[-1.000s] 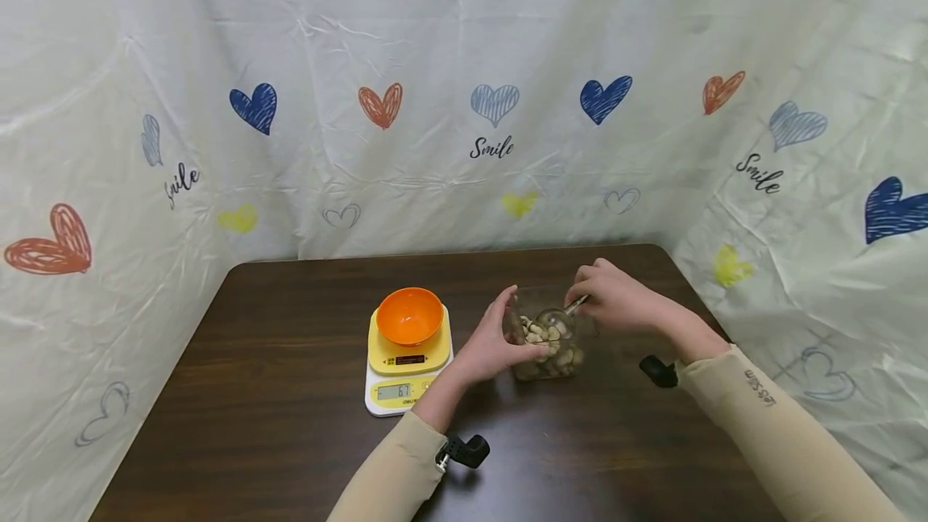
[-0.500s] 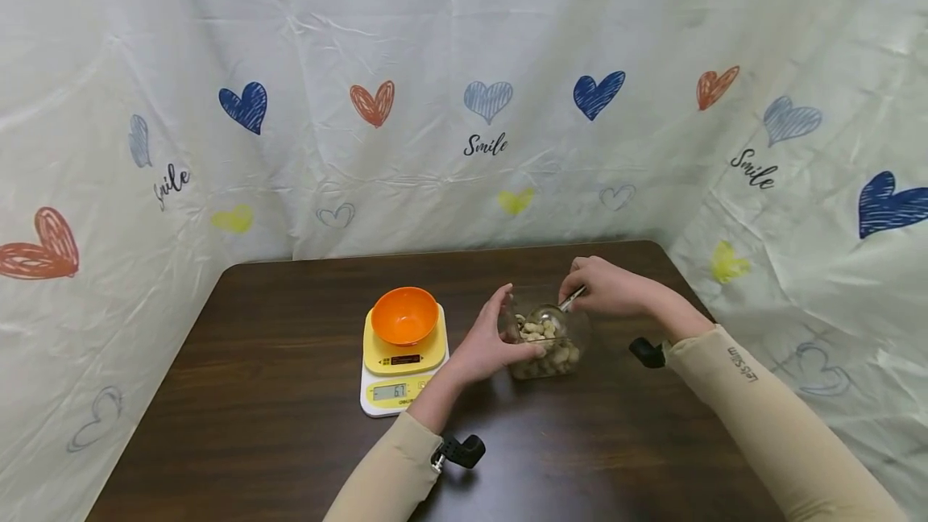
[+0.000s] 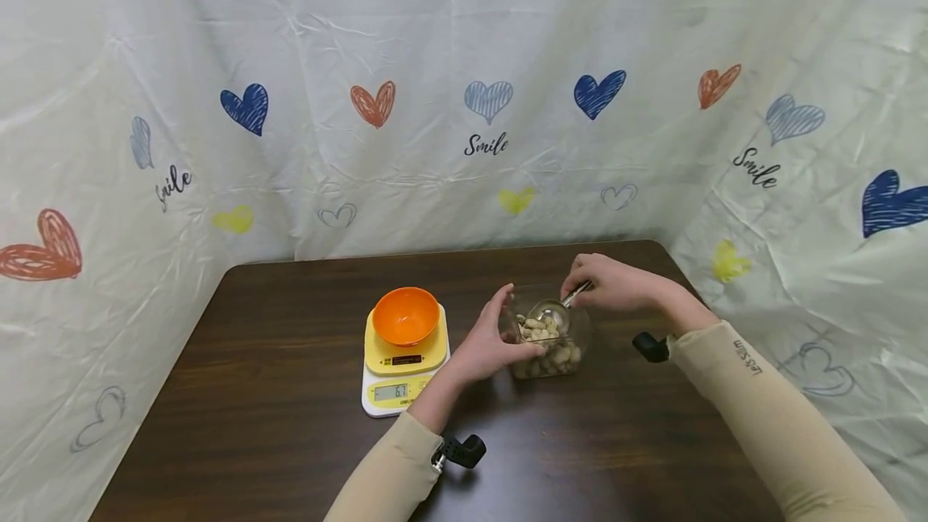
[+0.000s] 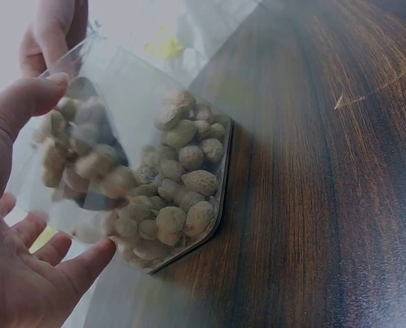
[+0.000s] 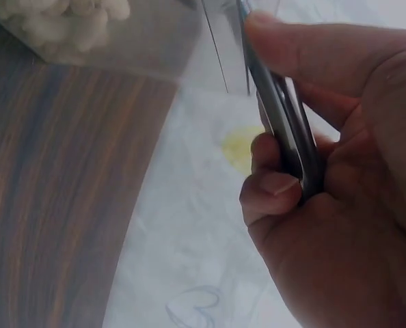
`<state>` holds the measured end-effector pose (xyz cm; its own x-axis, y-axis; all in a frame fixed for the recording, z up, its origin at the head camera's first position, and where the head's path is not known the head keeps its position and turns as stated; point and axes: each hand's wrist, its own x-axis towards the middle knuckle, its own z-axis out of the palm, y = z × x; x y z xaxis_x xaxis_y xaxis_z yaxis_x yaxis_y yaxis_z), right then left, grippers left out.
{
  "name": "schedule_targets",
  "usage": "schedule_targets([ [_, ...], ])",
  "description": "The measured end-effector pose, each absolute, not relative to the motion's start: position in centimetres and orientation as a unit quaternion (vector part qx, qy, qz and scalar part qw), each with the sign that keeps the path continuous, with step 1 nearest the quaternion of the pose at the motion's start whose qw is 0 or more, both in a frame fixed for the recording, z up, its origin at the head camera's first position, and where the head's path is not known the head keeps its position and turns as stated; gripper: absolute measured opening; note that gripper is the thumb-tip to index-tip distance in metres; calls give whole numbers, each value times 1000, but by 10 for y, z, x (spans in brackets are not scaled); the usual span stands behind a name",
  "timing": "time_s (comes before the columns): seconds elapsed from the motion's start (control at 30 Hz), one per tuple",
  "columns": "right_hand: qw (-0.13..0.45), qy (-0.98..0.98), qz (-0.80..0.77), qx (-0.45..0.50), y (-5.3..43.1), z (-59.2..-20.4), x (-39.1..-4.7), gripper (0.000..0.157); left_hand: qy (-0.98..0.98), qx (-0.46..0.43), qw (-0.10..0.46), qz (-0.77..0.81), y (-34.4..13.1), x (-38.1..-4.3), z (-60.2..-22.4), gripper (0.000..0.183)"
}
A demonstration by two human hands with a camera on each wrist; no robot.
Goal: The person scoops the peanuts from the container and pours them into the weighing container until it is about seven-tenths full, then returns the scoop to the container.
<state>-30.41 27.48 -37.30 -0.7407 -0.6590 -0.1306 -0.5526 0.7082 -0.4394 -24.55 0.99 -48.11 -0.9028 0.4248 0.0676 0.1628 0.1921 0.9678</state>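
Observation:
A clear, square-sided box [image 4: 138,75] of unshelled peanuts [image 3: 561,358] stands on the dark table. My left hand [image 3: 487,349] grips its left side, thumb over the near rim and fingers spread along the wall. From the far right, my right hand [image 3: 612,283] holds a metal scoop [image 3: 554,312] by its handle [image 5: 290,130]. The scoop's bowl is inside the box among the peanuts. In the left wrist view, blurred peanuts heap in front of the scoop's dark bowl; how many lie in it I cannot tell.
Left of the box stands a yellow and white kitchen scale [image 3: 373,393] with an orange bowl [image 3: 407,317] on its pan. Its display appears to read 67 or 6.7. A white sheet printed with hearts [image 3: 377,208] hangs behind the table [image 3: 290,393].
My right forearm has moved slightly farther back, and the scoop has shifted a little within the box. The left hand keeps its grip on the box. The head view has shifted slightly.

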Motion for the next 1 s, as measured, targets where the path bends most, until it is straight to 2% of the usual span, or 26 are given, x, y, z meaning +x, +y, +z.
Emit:
schedule_targets([
  [0.3,188,909,-231,-291,277,-371,-316,9,760,192,108,611,11,-246,-481,109],
  [1.0,190,904,-267,-276,292,-369,-329,13,745,192,120,627,11,-246,-483,111],
])
